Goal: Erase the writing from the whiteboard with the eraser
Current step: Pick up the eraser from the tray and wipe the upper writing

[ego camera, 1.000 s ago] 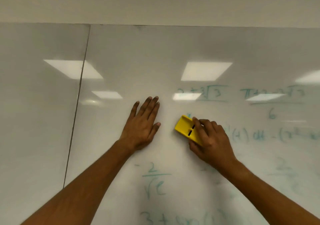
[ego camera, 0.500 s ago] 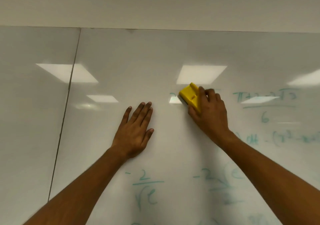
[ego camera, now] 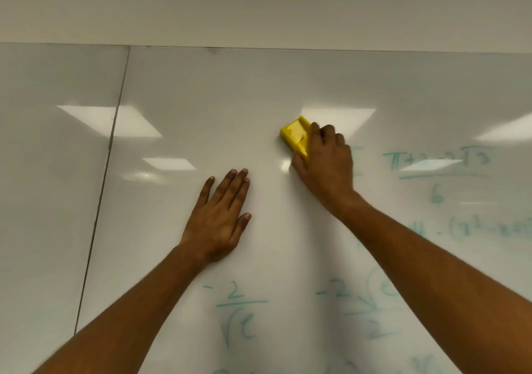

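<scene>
A yellow eraser (ego camera: 295, 137) lies flat against the whiteboard (ego camera: 259, 91), just above centre. My right hand (ego camera: 326, 160) grips its lower right end, fingers curled over it. My left hand (ego camera: 220, 218) rests flat on the board with straight fingers, lower and to the left of the eraser. Faint teal writing (ego camera: 437, 163) sits to the right of my right hand, and more teal writing (ego camera: 236, 313) runs along the bottom between my forearms.
A dark vertical seam (ego camera: 106, 172) splits the board into panels at the left. Above the board's top edge is a plain beige wall (ego camera: 259, 7). Ceiling light reflections (ego camera: 109, 120) shine on the glossy surface.
My right hand has carried the eraser upward across the board, over the writing that stood at centre. My left hand has stayed flat in place.
</scene>
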